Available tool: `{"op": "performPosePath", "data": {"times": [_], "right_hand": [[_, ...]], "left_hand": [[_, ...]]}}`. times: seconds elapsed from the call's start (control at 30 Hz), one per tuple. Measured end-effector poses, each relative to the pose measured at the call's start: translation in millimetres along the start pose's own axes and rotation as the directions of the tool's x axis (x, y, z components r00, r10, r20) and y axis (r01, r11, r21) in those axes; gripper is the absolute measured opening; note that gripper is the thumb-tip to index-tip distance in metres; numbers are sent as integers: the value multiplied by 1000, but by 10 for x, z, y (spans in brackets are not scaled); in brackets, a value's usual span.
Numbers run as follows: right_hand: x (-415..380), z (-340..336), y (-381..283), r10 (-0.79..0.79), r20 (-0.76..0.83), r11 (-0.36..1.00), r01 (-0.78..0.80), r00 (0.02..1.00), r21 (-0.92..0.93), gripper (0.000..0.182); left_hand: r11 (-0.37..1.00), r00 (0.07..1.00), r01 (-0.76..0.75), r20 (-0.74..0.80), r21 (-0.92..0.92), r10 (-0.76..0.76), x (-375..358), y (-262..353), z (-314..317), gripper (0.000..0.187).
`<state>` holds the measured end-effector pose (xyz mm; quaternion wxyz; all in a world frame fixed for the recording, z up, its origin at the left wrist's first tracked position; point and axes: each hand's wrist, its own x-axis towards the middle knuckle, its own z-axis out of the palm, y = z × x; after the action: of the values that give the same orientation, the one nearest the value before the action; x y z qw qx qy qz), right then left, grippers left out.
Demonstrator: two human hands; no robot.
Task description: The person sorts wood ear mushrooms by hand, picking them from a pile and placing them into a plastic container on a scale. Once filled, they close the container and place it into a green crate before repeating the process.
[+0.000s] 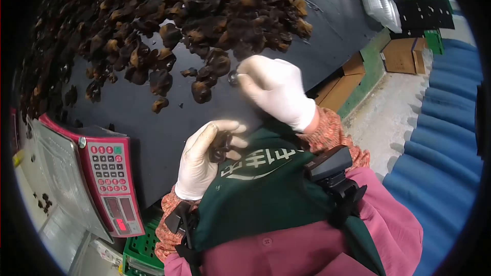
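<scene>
My left hand (199,158), in a white glove, is curled around a few dark wood ear mushrooms (220,148) just in front of the apron. Above the table edge, my right hand (276,89), gloved too, has thumb and fingers pinched together at a small dark wood ear piece (233,78). Its fingertips are slightly blurred. Close to that hand lie loose wood ear mushrooms (217,64), wet, brown-black with tan patches. They spread into a large pile (204,5) across the far side of the grey table (169,174).
A red digital scale (110,174) with a metal pan (69,174) stands at the left. Below it sits a green crate (146,245). Clear plastic trays (377,0) lie at the far right corner. A cardboard box (404,55) and blue corrugated sheeting (440,138) are on the right.
</scene>
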<state>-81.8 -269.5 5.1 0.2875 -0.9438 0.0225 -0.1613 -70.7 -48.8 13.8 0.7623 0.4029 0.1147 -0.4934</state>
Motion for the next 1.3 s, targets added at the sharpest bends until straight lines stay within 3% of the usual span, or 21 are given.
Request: {"op": "performPosePath", "data": {"times": [0.03,0.07,0.13,0.23,0.33,0.5,0.53,0.6,0.63,0.73,0.77,0.8,0.87,0.93,1.0,1.03,1.07,1.1,1.13,1.2,1.3], "right_hand": [[-10,-89,-72,168,98,970,-183,981,161,10],[-39,-129,-77,265,194,934,-301,945,193,10],[-104,-125,-67,265,152,937,-292,952,193,14],[-22,-17,-115,65,-38,993,-68,997,-98,20],[33,114,-58,105,23,983,-100,994,-156,22],[24,-205,-217,325,334,871,-418,885,259,13],[23,-302,-345,378,475,727,-573,795,378,15],[47,-375,-462,195,592,764,-500,782,407,19],[154,-442,-527,153,683,772,-518,715,369,24],[204,-88,-296,90,240,971,-139,966,193,28],[262,68,-174,-78,41,995,81,996,-58,28],[277,114,-109,-85,96,968,105,992,-230,23],[216,134,-48,-70,118,971,95,991,-220,23],[128,29,-123,7,136,994,8,991,-106,18],[36,-131,-280,202,287,946,-262,936,189,12],[82,-270,-427,208,441,890,-356,873,285,15],[120,-374,-518,191,580,812,-460,792,360,18],[127,-391,-474,131,641,805,-458,756,377,20],[142,-315,-391,109,479,888,-301,871,346,20],[199,-89,-209,-27,129,984,4,991,180,20],[305,-36,-351,-136,281,990,143,950,-6,26]], "left_hand": [[1000,1000,16,10,-4,-16,-8,5,-17,45],[1000,1000,28,14,-10,-28,-9,5,-37,45],[998,998,57,42,-20,-57,30,-9,-56,46],[998,997,61,52,13,-62,27,-18,-42,46],[999,998,45,42,12,-45,-20,-2,-66,46],[998,999,49,22,-50,-48,-19,44,-68,51],[991,999,48,25,-128,-45,-4,41,-40,50],[961,998,57,35,-272,-49,8,61,48,48],[954,999,46,20,-295,-42,-28,182,154,47],[998,1000,-7,-26,-56,5,-41,101,-77,41],[993,1000,-13,-8,-121,12,-47,62,-139,35],[995,1000,-9,7,-100,10,-56,49,-176,34],[998,999,-6,38,-62,8,-53,54,-240,32],[998,999,24,32,-54,-23,-39,80,-230,36],[998,999,53,10,-45,-53,-4,187,-83,44],[995,998,65,-1,-77,-65,27,177,-45,53],[995,1000,19,-13,94,-18,57,199,-11,56],[997,999,47,13,-55,-47,61,170,-51,54],[977,997,76,41,-200,-70,55,135,-116,51],[989,996,63,70,-133,-54,19,100,-191,45],[993,994,56,94,-100,-47,-36,93,-265,40]]}}
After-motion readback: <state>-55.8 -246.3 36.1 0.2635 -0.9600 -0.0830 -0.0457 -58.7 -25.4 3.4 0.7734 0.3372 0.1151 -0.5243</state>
